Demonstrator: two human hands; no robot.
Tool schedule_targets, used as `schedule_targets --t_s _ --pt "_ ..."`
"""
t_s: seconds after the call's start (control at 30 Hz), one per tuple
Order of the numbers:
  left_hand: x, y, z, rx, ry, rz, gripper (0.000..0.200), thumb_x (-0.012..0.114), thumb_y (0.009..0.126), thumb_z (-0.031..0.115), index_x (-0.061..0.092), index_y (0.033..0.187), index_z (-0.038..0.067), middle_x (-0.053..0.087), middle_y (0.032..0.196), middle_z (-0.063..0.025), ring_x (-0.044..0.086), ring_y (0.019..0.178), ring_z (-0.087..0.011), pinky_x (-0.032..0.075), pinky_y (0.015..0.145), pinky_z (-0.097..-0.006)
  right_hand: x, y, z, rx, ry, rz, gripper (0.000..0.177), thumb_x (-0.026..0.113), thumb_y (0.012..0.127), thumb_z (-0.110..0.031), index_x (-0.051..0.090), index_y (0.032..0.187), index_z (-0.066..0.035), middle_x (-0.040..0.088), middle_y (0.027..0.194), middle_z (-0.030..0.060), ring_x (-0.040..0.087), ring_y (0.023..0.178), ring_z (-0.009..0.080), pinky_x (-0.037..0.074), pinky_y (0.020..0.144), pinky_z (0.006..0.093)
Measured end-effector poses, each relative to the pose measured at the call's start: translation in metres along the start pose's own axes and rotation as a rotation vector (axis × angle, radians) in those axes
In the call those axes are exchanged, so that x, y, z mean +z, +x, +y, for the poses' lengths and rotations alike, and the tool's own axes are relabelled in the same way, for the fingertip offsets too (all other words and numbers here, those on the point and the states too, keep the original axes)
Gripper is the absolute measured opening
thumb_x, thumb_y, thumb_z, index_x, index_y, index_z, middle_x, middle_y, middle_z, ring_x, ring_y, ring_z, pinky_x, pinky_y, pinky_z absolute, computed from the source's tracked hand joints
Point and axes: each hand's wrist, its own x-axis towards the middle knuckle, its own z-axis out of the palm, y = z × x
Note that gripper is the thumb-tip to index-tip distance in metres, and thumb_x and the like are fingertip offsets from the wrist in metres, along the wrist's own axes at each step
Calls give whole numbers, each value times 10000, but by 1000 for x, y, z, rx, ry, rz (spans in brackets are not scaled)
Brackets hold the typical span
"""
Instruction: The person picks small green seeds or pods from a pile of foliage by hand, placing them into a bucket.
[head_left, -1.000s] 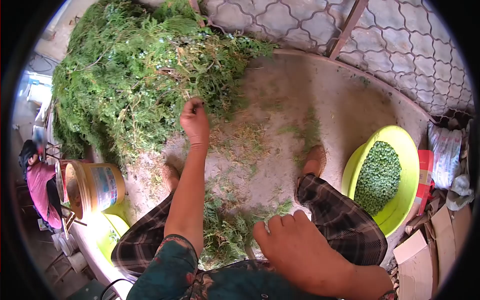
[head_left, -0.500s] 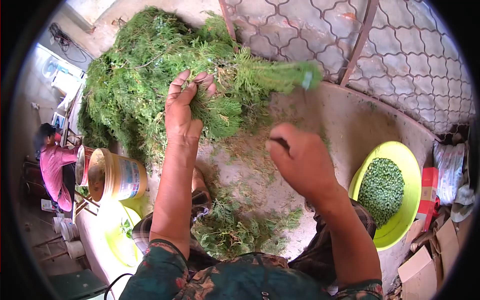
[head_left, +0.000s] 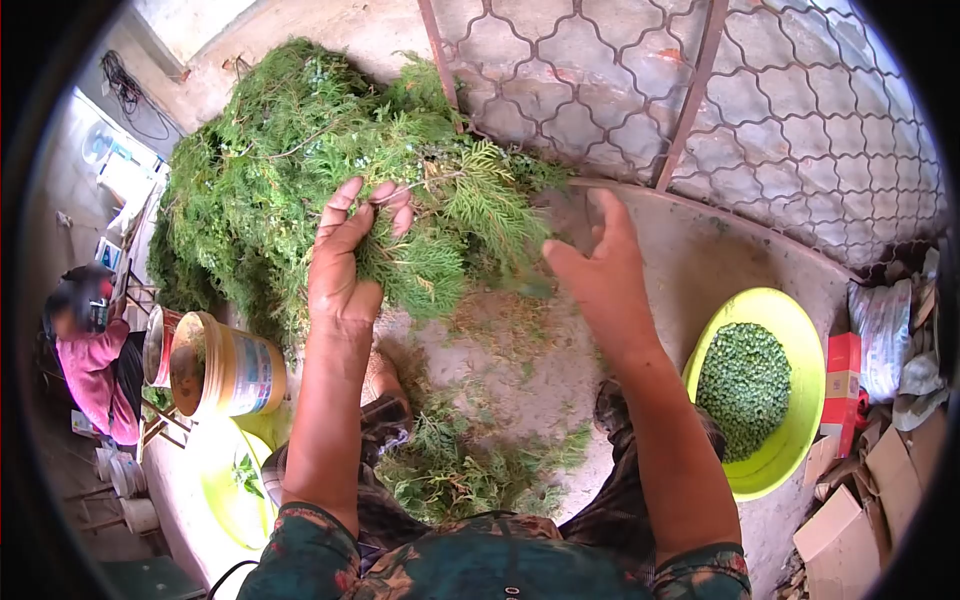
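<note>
My left hand [head_left: 345, 245] pinches the stem of a leafy evergreen branch [head_left: 480, 195] between thumb and fingertips, in front of a large heap of cut greenery [head_left: 260, 170]. Flat, scale-like sprays fan out from it to the right and below. Past the tip of the branch, my right hand [head_left: 605, 240] is raised with thumb and forefinger apart; I see nothing between them. Its outer fingers are partly hidden. Between my feet lies a pile of loose sprigs [head_left: 450, 465]. To the right, a yellow-green basin [head_left: 808, 420] holds many small green berries [head_left: 745, 390].
A wire-mesh panel [head_left: 690, 125] leans along the wall. At left stand a yellow bucket [head_left: 235, 365], another bright basin [head_left: 225, 490] and a person in pink [head_left: 95, 375]. Cardboard [head_left: 840, 545] and a red box [head_left: 843, 385] lie at right.
My right hand has risen and its fingers have spread from a loose curl. The blurred spray that stretched right no longer does. My left hand keeps its pinch; the view has shifted slightly.
</note>
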Motion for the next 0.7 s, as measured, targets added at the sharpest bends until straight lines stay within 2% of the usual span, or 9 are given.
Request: schedule_targets --t_s 0.1,0.2,0.27,0.3,0.37,0.47,0.5,0.6,0.7 --pt "0 -5 2 -45 -42 18 304 438 868 -70 439 1159 16 556 1110 -233 557 1036 -369 510 807 -427 0 1 -4 -72 -101 -113 596 688 711 -203 417 1184 39 430 1197 203 451 1066 267 375 903 358" --pt "4 -9 8 -123 -107 42 316 426 874 -66 415 1180 13 520 1161 -244 535 1075 -369 507 841 -417 3 0 -4 -100 11 -296 436 656 758 -201 487 1084 35 539 1020 160 547 915 238 458 773 350" --pt "-2 -4 12 -121 -74 65 329 413 880 -70 415 1200 6 492 1200 -238 510 1110 -372 505 872 -407 -3 -1 -27 460 495 -711 243 624 836 -209 546 971 -22 586 798 66 558 651 135 458 563 283" --pt "-6 -1 15 -118 -39 87 342 399 886 -75 415 1219 0 464 1239 -232 486 1144 -374 503 903 -396 -2 -3 -30 466 494 -719 243 624 836 -209 546 971 -22 586 798 66 558 651 135 458 563 283" --pt "-15 6 23 -91 -25 124 288 396 894 -52 392 1177 4 522 1144 -244 558 1029 -346 509 873 -410 1 -10 -32 582 646 -805 178 577 882 -227 539 823 -63 533 638 9 492 486 97 366 398 249" --pt "-27 11 36 -42 -8 191 309 396 901 -43 378 1203 15 536 1126 -235 584 955 -307 527 824 -377 3 -14 -30 724 624 -905 197 578 885 -243 526 814 -67 521 653 7 492 504 81 360 380 238" --pt "-36 14 39 -43 -6 202 309 396 901 -43 378 1203 15 536 1126 -235 584 955 -307 527 824 -377 5 -17 -30 733 625 -912 197 578 885 -243 526 814 -67 521 653 7 492 504 81 360 380 238" --pt "-55 23 42 62 182 247 355 411 911 -24 343 1255 32 575 1076 -209 590 797 -203 491 633 -273 11 -25 -29 707 604 -914 188 571 882 -218 528 818 -46 521 654 9 473 471 73 367 378 237" --pt "-67 34 42 59 173 265 397 413 909 -23 304 1286 41 577 1079 -213 571 749 -185 472 598 -257 16 -30 -29 677 566 -897 185 571 872 -204 528 801 -39 518 665 14 442 442 71 352 359 237"
